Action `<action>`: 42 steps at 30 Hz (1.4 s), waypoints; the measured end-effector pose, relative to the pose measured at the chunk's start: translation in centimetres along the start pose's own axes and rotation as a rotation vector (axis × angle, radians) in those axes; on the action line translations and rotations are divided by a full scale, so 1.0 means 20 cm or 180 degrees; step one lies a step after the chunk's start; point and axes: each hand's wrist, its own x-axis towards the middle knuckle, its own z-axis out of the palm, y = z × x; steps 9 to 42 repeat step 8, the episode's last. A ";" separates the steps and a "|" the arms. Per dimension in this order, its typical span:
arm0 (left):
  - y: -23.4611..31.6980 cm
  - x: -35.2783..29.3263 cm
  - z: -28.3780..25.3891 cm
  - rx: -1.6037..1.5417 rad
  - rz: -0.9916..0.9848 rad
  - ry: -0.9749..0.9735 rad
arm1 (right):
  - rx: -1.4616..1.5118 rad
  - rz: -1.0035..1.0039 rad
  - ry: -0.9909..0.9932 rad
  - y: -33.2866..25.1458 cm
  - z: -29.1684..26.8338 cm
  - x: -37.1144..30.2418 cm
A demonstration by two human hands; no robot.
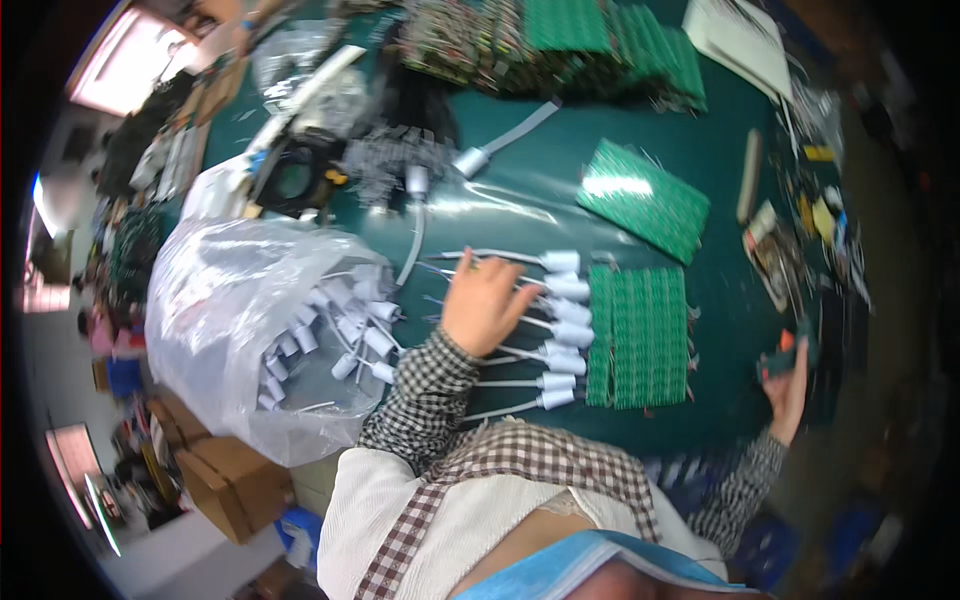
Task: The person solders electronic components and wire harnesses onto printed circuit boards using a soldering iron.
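My left hand (485, 305) lies over the white cables of a row of white cylindrical connectors (568, 333), with its thumb and fingers apart. The cables run left from the connectors and end in thin bare leads. Against the connectors' right side lies a green circuit board panel (640, 338). Far to the right, at the table's edge, my right hand (787, 390) is closed round a dark green tool with an orange part (785, 350); its exact kind is too small to tell.
A clear plastic bag (215, 330) full of white connectors stands at the left. Another green panel (643, 200) lies farther back, and stacked panels (565, 25) line the far edge. Two loose cabled connectors (470, 162) lie near a black tape roll (293, 180). Tools and scraps (770, 255) crowd the right edge.
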 end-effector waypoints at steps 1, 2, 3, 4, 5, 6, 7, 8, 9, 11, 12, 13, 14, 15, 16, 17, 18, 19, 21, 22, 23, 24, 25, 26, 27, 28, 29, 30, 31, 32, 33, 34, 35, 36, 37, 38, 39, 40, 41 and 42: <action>0.01 -0.01 -0.03 0.0016 0.0024 0.0045 | -0.0179 0.0162 -0.0081 -0.02 0.02 0.01; 0.04 -0.02 -0.07 0.0080 0.0113 0.0282 | -0.1243 0.0000 -0.0113 -0.03 -0.07 0.03; 0.06 -0.03 -0.09 0.0151 0.0094 0.0235 | -0.1616 -0.0173 0.0282 0.01 -0.02 0.03; 0.08 -0.03 -0.10 0.0086 -0.0170 0.0018 | -0.1794 -0.0239 0.0518 0.01 0.04 -0.02; 0.08 -0.04 -0.08 -0.0017 -0.0264 -0.0078 | -0.2126 -0.0264 0.0704 0.02 0.06 -0.10; 0.08 -0.06 -0.06 -0.0052 -0.0381 -0.0143 | -0.2468 -0.0536 0.0548 0.08 0.01 -0.10; 0.08 -0.07 -0.05 -0.0148 -0.0354 -0.0212 | -0.2779 -0.0975 0.0979 0.17 -0.04 -0.14; 0.09 -0.08 -0.04 -0.0201 -0.0363 -0.0258 | -0.3082 -0.1423 0.1349 0.26 -0.01 -0.20; 0.09 -0.08 -0.04 -0.0201 -0.0363 -0.0258 | -0.3082 -0.1423 0.1349 0.26 -0.01 -0.20; 0.09 -0.08 -0.04 -0.0201 -0.0363 -0.0258 | -0.3082 -0.1423 0.1349 0.26 -0.01 -0.20; 0.09 -0.08 -0.04 -0.0201 -0.0363 -0.0258 | -0.3082 -0.1423 0.1349 0.26 -0.01 -0.20; 0.09 -0.08 -0.04 -0.0201 -0.0363 -0.0258 | -0.3082 -0.1423 0.1349 0.26 -0.01 -0.20; 0.09 -0.08 -0.04 -0.0201 -0.0363 -0.0258 | -0.3082 -0.1423 0.1349 0.26 -0.01 -0.20; 0.09 -0.08 -0.04 -0.0201 -0.0363 -0.0258 | -0.3082 -0.1423 0.1349 0.26 -0.01 -0.20; 0.09 -0.08 -0.04 -0.0201 -0.0363 -0.0258 | -0.3082 -0.1423 0.1349 0.26 -0.01 -0.20; 0.09 -0.08 -0.04 -0.0201 -0.0363 -0.0258 | -0.3082 -0.1423 0.1349 0.26 -0.01 -0.20; 0.09 -0.08 -0.04 -0.0201 -0.0363 -0.0258 | -0.3082 -0.1423 0.1349 0.26 -0.01 -0.20; 0.09 -0.08 -0.04 -0.0201 -0.0363 -0.0258 | -0.3082 -0.1423 0.1349 0.26 -0.01 -0.20; 0.09 -0.08 -0.04 -0.0201 -0.0363 -0.0258 | -0.3082 -0.1423 0.1349 0.26 -0.01 -0.20; 0.09 -0.08 -0.04 -0.0201 -0.0363 -0.0258 | -0.3082 -0.1423 0.1349 0.26 -0.01 -0.20; 0.09 -0.08 -0.04 -0.0201 -0.0363 -0.0258 | -0.3082 -0.1423 0.1349 0.26 -0.01 -0.20; 0.09 -0.08 -0.04 -0.0201 -0.0363 -0.0258 | -0.3082 -0.1423 0.1349 0.26 -0.01 -0.20; 0.09 -0.08 -0.04 -0.0201 -0.0363 -0.0258 | -0.3082 -0.1423 0.1349 0.26 -0.01 -0.20; 0.09 -0.08 -0.04 -0.0201 -0.0363 -0.0258 | -0.3082 -0.1423 0.1349 0.26 -0.01 -0.20; 0.09 -0.08 -0.04 -0.0201 -0.0363 -0.0258 | -0.3082 -0.1423 0.1349 0.26 -0.01 -0.20; 0.09 -0.08 -0.04 -0.0201 -0.0363 -0.0258 | -0.3082 -0.1423 0.1349 0.26 -0.01 -0.20; 0.09 -0.08 -0.04 -0.0201 -0.0363 -0.0258 | -0.3082 -0.1423 0.1349 0.26 -0.01 -0.20; 0.09 -0.08 -0.04 -0.0201 -0.0363 -0.0258 | -0.3082 -0.1423 0.1349 0.26 -0.01 -0.20; 0.09 -0.08 -0.04 -0.0201 -0.0363 -0.0258 | -0.3082 -0.1423 0.1349 0.26 -0.01 -0.20; 0.09 -0.08 -0.04 -0.0201 -0.0363 -0.0258 | -0.3082 -0.1423 0.1349 0.26 -0.01 -0.20; 0.09 -0.08 -0.04 -0.0201 -0.0363 -0.0258 | -0.3082 -0.1423 0.1349 0.26 -0.01 -0.20; 0.09 -0.08 -0.04 -0.0201 -0.0363 -0.0258 | -0.3082 -0.1423 0.1349 0.26 -0.01 -0.20; 0.09 -0.08 -0.04 -0.0201 -0.0363 -0.0258 | -0.3082 -0.1423 0.1349 0.26 -0.01 -0.20; 0.09 -0.08 -0.04 -0.0201 -0.0363 -0.0258 | -0.3082 -0.1423 0.1349 0.26 -0.01 -0.20; 0.09 -0.08 -0.04 -0.0201 -0.0363 -0.0258 | -0.3082 -0.1423 0.1349 0.26 -0.01 -0.20; 0.09 -0.08 -0.04 -0.0201 -0.0363 -0.0258 | -0.3082 -0.1423 0.1349 0.26 -0.01 -0.20; 0.09 -0.08 -0.04 -0.0201 -0.0363 -0.0258 | -0.3082 -0.1423 0.1349 0.26 -0.01 -0.20; 0.09 -0.08 -0.04 -0.0201 -0.0363 -0.0258 | -0.3082 -0.1423 0.1349 0.26 -0.01 -0.20; 0.09 -0.08 -0.04 -0.0201 -0.0363 -0.0258 | -0.3082 -0.1423 0.1349 0.26 -0.01 -0.20; 0.09 -0.08 -0.04 -0.0201 -0.0363 -0.0258 | -0.3082 -0.1423 0.1349 0.26 -0.01 -0.20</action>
